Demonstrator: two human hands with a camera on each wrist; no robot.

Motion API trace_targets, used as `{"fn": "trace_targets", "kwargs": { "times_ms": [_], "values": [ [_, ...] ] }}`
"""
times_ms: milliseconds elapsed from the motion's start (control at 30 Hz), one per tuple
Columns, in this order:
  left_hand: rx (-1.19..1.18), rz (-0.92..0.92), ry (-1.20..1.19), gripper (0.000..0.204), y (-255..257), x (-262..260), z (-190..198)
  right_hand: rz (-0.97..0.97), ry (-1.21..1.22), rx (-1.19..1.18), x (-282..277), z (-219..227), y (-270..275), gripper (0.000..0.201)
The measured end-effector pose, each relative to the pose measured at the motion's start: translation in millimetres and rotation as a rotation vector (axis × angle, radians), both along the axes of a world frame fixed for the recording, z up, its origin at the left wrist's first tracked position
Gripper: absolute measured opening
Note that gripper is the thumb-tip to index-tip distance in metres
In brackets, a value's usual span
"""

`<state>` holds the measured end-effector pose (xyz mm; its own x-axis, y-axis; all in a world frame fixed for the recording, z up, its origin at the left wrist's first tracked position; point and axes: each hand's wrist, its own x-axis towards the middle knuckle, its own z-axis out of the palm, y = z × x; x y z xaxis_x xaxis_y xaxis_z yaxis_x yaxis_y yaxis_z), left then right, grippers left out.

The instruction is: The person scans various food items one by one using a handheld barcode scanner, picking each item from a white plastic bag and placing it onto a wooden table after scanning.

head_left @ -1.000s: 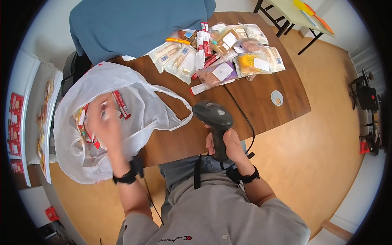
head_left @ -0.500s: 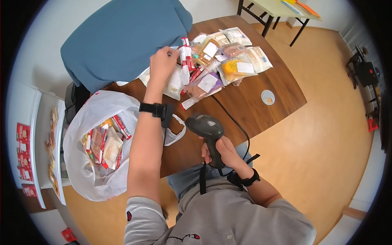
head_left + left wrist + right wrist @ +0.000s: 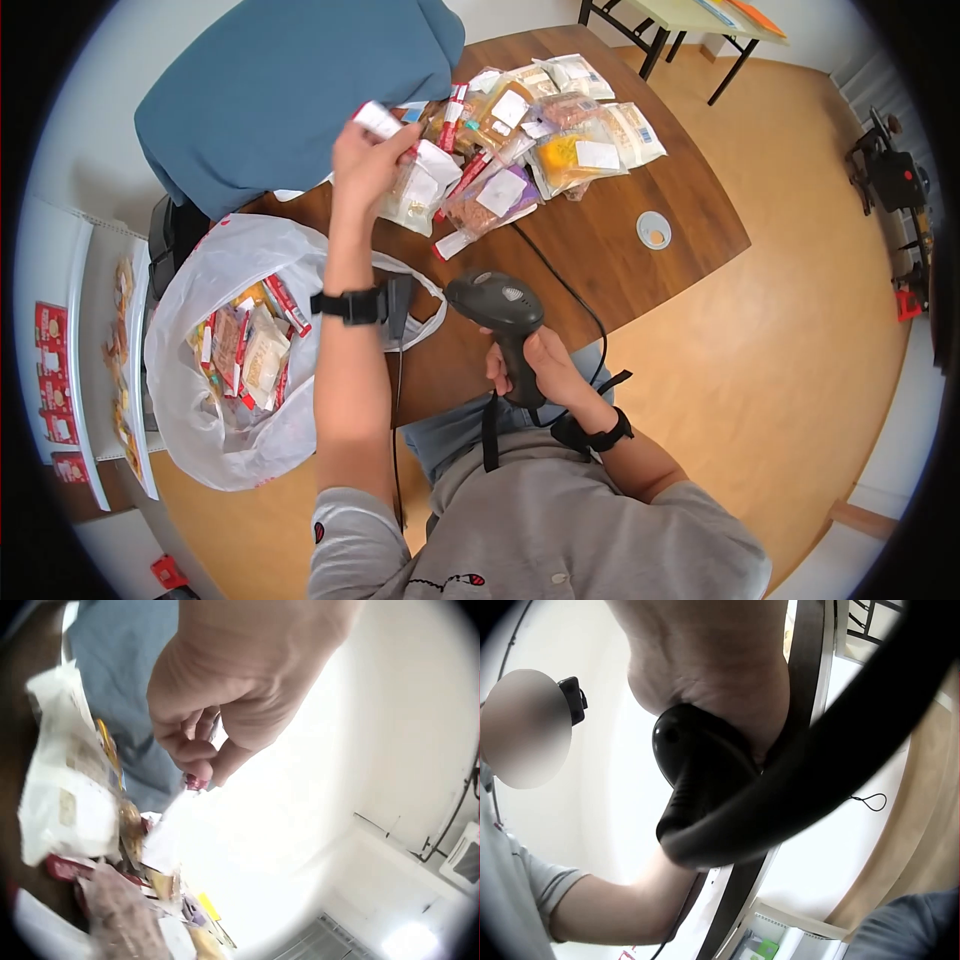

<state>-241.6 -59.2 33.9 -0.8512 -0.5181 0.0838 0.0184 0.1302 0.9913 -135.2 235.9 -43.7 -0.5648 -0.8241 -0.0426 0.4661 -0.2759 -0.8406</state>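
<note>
My left hand pinches a slim red packet with a white label above the near left side of the pile. In the left wrist view, its thumb and fingers meet at a small red end; much of the packet is hidden there. On the wooden table lies a heap of clear food packets, many with white labels, among them red stick packets. My right hand grips the handle of a black barcode scanner, whose head faces left over the table's front edge.
A white plastic bag gapes at the left, with several packets inside. Blue cloth covers something behind. The scanner's black cable crosses the table, near a round grommet. Shelves with red packs stand far left.
My left hand has gone from inside the bag to the pile, then lifted a red packet slightly left of it. The right hand keeps its hold on the scanner.
</note>
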Motion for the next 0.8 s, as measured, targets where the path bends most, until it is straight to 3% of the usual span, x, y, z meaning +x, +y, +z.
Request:
{"fn": "trace_targets", "kwargs": {
  "times_ms": [100, 233, 300, 400, 600, 800],
  "values": [
    [0.059, 0.101, 0.105, 0.053, 8, 54, 13, 0.009, -0.004, 0.007, 0, 1, -1, 0.069],
    [0.242, 0.208, 0.122, 0.017, 1, 115, -6, -0.002, -0.024, 0.005, 0, 0, -2, 0.073],
    [0.25, 0.339, 0.147, 0.011, 16, 140, -22, -0.014, -0.029, 0.006, -1, 3, -3, 0.073],
    [0.402, 0.378, 0.205, 0.009, 49, 172, -38, -0.03, -0.029, -0.001, 0, 1, -6, 0.074],
    [0.387, 0.356, 0.169, 0.009, 76, 192, -62, -0.026, 0.019, 0.053, 2, 5, -7, 0.073],
    [0.359, 0.292, 0.113, 0.01, 79, 194, -56, 0.001, 0.101, 0.105, 4, 1, -7, 0.069]
  ]
}}
